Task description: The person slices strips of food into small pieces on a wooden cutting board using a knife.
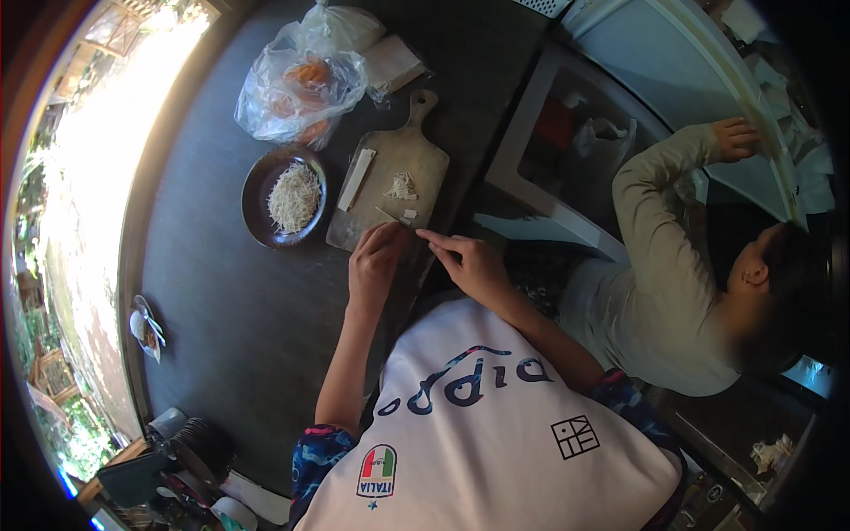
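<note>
Hands nearly meet at the near end of one cutting board (403,152). The left hand (376,252) is palm down, its forearm rising almost straight, its fingers bunched and curled inward; whatever they grip is hidden. The right hand (467,265) comes in from a slanting forearm, index finger stretched toward the left fingertips and the others bent under; I cannot tell whether it grasps anything. One thin blade (387,215) shows over the board just beyond the left fingers, but which hand has it is unclear.

On the board lie one long white block (357,180) along the left side, one small heap of cut strips (403,188), and a small white bit (409,214) near the blade. Left of the board stands one dark bowl (252,199) with one mound of white shreds (294,199), too many to count. Beyond are one packet (394,66) and clear plastic bagging (283,88) around orange things. One other person (655,292) has a hand on a door (699,62).
</note>
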`<state>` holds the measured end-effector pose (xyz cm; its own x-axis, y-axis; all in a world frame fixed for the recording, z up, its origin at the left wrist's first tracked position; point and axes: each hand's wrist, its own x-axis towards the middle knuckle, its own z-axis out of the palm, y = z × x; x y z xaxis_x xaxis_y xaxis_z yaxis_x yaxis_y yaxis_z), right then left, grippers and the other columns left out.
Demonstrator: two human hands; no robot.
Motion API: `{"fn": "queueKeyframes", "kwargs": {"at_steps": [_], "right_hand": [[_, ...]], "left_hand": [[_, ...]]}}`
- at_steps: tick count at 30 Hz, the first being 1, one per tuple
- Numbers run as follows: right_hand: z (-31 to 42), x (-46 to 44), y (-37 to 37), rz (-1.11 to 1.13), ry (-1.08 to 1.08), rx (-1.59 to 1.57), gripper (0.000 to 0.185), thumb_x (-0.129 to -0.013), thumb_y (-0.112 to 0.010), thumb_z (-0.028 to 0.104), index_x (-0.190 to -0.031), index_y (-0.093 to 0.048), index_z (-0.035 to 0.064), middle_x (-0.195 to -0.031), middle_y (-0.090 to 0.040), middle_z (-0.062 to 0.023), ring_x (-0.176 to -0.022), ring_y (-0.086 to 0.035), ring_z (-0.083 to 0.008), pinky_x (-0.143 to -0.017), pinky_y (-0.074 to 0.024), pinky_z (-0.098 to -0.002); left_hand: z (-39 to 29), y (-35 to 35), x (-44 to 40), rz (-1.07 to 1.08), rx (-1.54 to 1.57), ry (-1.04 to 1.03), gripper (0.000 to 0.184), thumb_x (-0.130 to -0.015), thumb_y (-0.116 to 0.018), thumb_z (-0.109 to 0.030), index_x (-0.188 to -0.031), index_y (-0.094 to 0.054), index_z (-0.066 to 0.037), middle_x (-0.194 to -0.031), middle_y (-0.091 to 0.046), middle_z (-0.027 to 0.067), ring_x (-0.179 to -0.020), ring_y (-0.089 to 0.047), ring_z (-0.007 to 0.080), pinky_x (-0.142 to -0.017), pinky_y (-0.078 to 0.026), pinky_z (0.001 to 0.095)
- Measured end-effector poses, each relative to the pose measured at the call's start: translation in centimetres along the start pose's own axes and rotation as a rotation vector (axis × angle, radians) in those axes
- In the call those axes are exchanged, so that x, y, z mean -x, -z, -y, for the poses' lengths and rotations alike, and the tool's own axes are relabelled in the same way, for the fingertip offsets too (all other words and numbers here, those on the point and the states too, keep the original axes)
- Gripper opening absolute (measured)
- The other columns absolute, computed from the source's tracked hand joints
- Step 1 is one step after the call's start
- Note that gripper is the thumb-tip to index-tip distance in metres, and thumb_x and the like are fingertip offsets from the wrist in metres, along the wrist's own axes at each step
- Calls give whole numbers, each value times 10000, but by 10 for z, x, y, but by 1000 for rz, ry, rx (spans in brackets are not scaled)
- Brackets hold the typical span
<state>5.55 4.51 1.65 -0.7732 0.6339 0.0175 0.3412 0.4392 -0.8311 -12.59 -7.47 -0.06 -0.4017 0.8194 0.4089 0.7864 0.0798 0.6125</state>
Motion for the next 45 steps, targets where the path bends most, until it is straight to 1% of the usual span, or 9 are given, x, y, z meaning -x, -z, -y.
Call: {"fn": "queueKeyframes", "kwargs": {"at_steps": [5,8,11,20,23,25,28,43,45], "right_hand": [[3,9,6,30,-47,-30,346,-1095,-678,255,-1432,-752,282,-904,-756,-147,-832,-754,-372,-730,-599,-457],[3,4,1,27,-53,-41,341,-1098,-674,256,-1429,-754,277,-914,-762,-149,-842,-757,-371,-731,-596,-458],[5,0,-2,12,-35,-53,338,-1101,-669,259,-1428,-755,271,-927,-769,-149,-853,-761,-372,-733,-596,-456],[2,1,-4,11,-45,-86,339,-1099,-670,262,-1428,-753,271,-955,-787,-147,-867,-768,-376,-746,-614,-454],[11,-1,1,45,-79,-80,340,-1100,-669,262,-1430,-751,276,-983,-793,-150,-882,-773,-374,-750,-618,-453],[12,5,5,59,-77,-7,336,-1101,-668,266,-1425,-754,279,-1012,-799,-146,-894,-775,-374,-751,-618,-451],[8,6,4,56,-100,-52,332,-1099,-670,265,-1419,-759,280,-1017,-798,-147,-894,-776,-374,-751,-618,-451],[13,-1,5,75,-112,-69,338,-1097,-675,269,-1424,-758,293,-951,-783,-147,-864,-769,-375,-741,-613,-462],[10,1,3,47,-61,-41,336,-1097,-676,272,-1422,-759,297,-950,-783,-145,-864,-770,-372,-737,-612,-462]], "left_hand": [[0,1,3,-23,6,9,189,-860,-813,48,-1037,-838,-13,-1164,-797,88,-1073,-769,312,-889,-622,417],[0,2,1,-24,10,-7,186,-858,-813,51,-1035,-834,-3,-1160,-797,92,-1068,-769,314,-883,-621,414],[3,2,4,10,11,3,262,-825,-778,57,-1078,-831,9,-1203,-784,105,-1134,-751,320,-934,-616,427],[1,3,2,14,3,0,266,-832,-786,53,-1090,-832,8,-1193,-785,115,-1130,-751,326,-925,-617,428],[0,4,0,-17,14,-27,217,-839,-814,60,-1045,-833,-2,-1150,-792,108,-1080,-763,319,-898,-618,422],[1,4,1,-32,25,-26,224,-835,-818,62,-1048,-833,-3,-1143,-792,108,-1083,-762,318,-899,-617,420],[3,2,2,-26,33,-13,229,-835,-803,63,-1056,-832,7,-1165,-787,116,-1104,-755,326,-906,-616,427],[-1,0,3,-68,13,6,217,-839,-825,59,-1046,-837,-5,-1141,-802,105,-1058,-774,319,-883,-621,410],[0,2,3,-68,20,7,221,-839,-820,64,-1051,-834,2,-1144,-798,111,-1063,-771,322,-882,-620,414]]}}
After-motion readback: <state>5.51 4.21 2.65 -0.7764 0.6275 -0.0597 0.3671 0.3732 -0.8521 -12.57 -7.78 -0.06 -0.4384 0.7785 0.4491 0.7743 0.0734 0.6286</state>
